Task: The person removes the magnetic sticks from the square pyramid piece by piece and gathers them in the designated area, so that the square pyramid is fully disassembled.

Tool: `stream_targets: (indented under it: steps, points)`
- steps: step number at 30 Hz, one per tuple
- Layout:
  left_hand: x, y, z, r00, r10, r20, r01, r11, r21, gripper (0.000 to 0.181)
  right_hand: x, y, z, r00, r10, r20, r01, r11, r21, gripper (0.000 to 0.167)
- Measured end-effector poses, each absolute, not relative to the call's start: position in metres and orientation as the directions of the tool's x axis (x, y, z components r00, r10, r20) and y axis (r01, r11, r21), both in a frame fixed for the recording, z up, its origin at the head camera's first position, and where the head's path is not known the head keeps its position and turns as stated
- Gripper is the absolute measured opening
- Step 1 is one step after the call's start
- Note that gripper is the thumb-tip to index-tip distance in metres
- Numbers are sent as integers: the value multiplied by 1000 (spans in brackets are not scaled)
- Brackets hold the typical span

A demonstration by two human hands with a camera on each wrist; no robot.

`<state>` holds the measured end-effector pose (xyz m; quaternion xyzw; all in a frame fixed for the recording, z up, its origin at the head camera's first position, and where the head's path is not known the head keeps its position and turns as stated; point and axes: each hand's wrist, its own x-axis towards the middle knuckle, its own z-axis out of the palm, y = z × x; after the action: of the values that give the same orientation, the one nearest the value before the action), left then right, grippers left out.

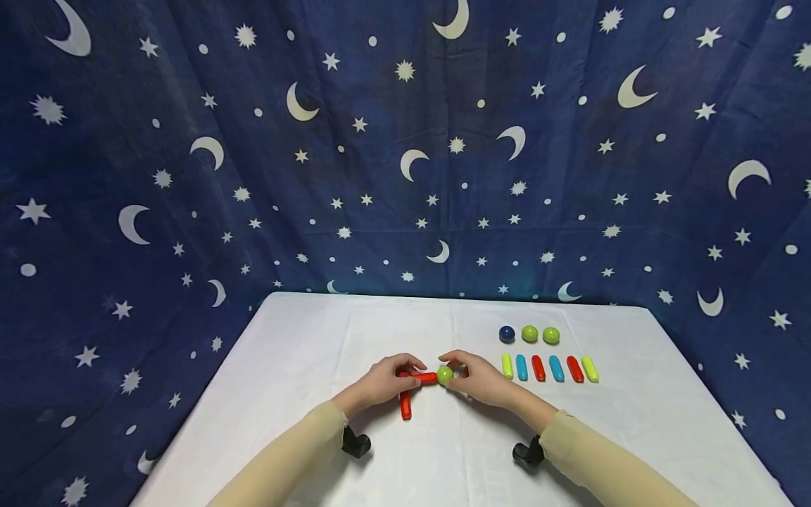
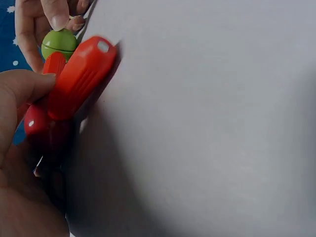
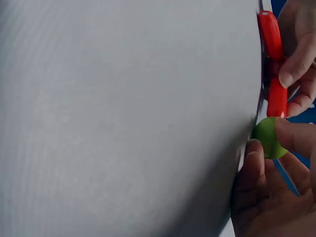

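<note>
My left hand [image 1: 382, 380] pinches a red stick [image 1: 428, 378] between thumb and fingers. That stick and a second red stick [image 1: 406, 406] meet at a red ball [image 2: 45, 129], forming a corner; the hand mostly covers the ball in the head view. At the free end of the held stick, my right hand [image 1: 483, 381] grips a green ball [image 1: 445, 375] with its thumb and fingers. A thin seam circles this ball in the left wrist view. In the right wrist view, the green ball touches the stick's end; how far the stick goes in I cannot tell.
Right of the hands, a row of several yellow, blue and red sticks [image 1: 538, 368] lies on the white table [image 1: 355, 324]. Behind them sit a dark blue ball [image 1: 507, 334] and two green balls [image 1: 529, 334]. A blue star-and-moon cloth [image 1: 380, 176] hangs behind the table.
</note>
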<state>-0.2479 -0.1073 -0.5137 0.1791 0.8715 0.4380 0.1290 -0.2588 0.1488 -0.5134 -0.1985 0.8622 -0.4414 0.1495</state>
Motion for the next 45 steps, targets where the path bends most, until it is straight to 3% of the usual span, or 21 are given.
stream_targets:
  steps: [13,45]
  points:
    - [-252,-102,-510,-914,395,-93,166,574,802,18,-264,150,-517,-897,-440,-46,-239,570,-786,35]
    - [-255,-97,-511,-922,363,-132,113,581,806,10,-267,154,-521,-879,-473,-65,-216,516,-829,29]
